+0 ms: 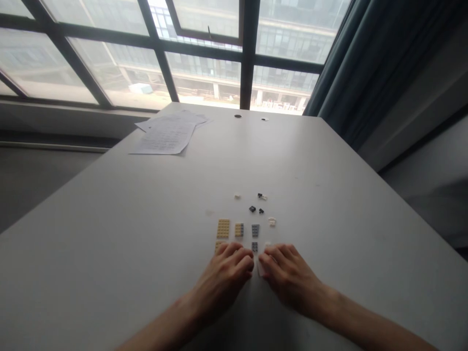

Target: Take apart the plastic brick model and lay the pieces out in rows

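Note:
My left hand is closed with its fingers curled near the table's front; anything inside it is hidden. It partly covers a tan studded plate. Just to its right, my right hand is closed on a flat white piece that shows at its fingertips. A small grey studded brick lies between and beyond the hands. Past them sit a larger tan plate, a tan and grey plate and a grey wedge-shaped plate. Another white bit peeks out behind my right hand.
Farther out lie a white clip-like piece, small black pieces, a black and white piece and a tiny white piece. Printed papers rest at the far left of the white table, before a window.

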Available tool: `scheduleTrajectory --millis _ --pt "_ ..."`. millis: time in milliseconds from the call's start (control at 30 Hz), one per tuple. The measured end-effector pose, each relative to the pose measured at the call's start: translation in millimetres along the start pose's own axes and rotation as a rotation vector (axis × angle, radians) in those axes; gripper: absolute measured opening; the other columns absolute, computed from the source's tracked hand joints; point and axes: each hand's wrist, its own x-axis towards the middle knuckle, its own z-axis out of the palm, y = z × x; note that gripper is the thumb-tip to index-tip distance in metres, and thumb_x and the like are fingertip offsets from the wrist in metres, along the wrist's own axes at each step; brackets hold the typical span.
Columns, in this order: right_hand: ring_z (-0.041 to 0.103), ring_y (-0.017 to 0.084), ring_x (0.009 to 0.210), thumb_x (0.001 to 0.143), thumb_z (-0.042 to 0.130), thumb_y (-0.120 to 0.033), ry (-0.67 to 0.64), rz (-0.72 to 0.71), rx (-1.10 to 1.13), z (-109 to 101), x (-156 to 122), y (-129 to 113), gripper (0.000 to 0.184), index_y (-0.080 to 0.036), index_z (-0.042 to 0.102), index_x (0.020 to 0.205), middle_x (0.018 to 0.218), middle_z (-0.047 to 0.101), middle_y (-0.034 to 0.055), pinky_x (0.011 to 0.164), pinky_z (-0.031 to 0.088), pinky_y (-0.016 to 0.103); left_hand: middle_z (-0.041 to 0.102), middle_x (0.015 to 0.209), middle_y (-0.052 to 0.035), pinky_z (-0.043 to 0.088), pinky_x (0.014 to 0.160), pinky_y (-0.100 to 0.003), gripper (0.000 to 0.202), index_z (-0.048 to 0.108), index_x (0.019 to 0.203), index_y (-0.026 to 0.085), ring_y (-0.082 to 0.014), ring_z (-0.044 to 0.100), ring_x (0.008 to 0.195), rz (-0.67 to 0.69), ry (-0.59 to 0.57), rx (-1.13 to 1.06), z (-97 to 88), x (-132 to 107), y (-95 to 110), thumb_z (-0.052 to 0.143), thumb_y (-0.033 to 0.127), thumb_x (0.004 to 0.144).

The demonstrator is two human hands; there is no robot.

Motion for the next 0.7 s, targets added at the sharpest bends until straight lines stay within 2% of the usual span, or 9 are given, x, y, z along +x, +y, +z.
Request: scheduleTrajectory --millis 100,267,467,700 --pt "0.048 0.026 0.1 0.09 0.051 -0.02 -0.003 0.007 -0.029 4.7 0.5 -1.9 0.024 -0.014 0.055 0.113 0.11 0.058 0.0114 0.087 0.039 0.04 0.064 0.1 -0.0008 0.038 0.086 -0.036 0.008 0.053 0.088 0.02 -0.0206 0.05 0.095 -0.025 0.011 -0.014 3.8 0.5 -2.9 0.057 0.014 0.086" --pt "0.047 0.025 0.098 0.089 0.053 -0.022 0.046 0.057 -0.004 3.5 1.0 -0.7 0.025 -0.016 0.055 0.112 0.111 0.057 0.0109 0.086 0.037 0.04 0.064 0.103 -0.0008 0.038 0.087 -0.037 0.011 0.055 0.093 0.022 -0.0212 0.05 0.095 -0.036 0.066 -0.026 3.0 -2.4 -5.5 0.062 0.021 0.085" --pt "0.047 0.025 0.098 0.088 0.054 -0.023 0.076 0.068 0.018 4.9 0.3 -2.2 0.023 -0.017 0.057 0.11 0.11 0.058 0.0107 0.086 0.037 0.04 0.065 0.093 -0.0016 0.038 0.083 -0.036 0.004 0.056 0.086 0.02 -0.0195 0.051 0.088 -0.026 0.092 -0.003 4.4 -2.9 -4.3 0.059 0.018 0.086" --pt "0.047 0.026 0.099 0.087 0.055 -0.022 0.074 0.077 0.031 2.7 1.8 -1.8 0.024 -0.017 0.056 0.111 0.111 0.058 0.0112 0.085 0.038 0.041 0.066 0.092 -0.002 0.038 0.082 -0.036 0.005 0.056 0.085 0.021 -0.0201 0.052 0.087 -0.021 0.104 0.001 5.8 -1.1 -3.4 0.06 0.018 0.084"
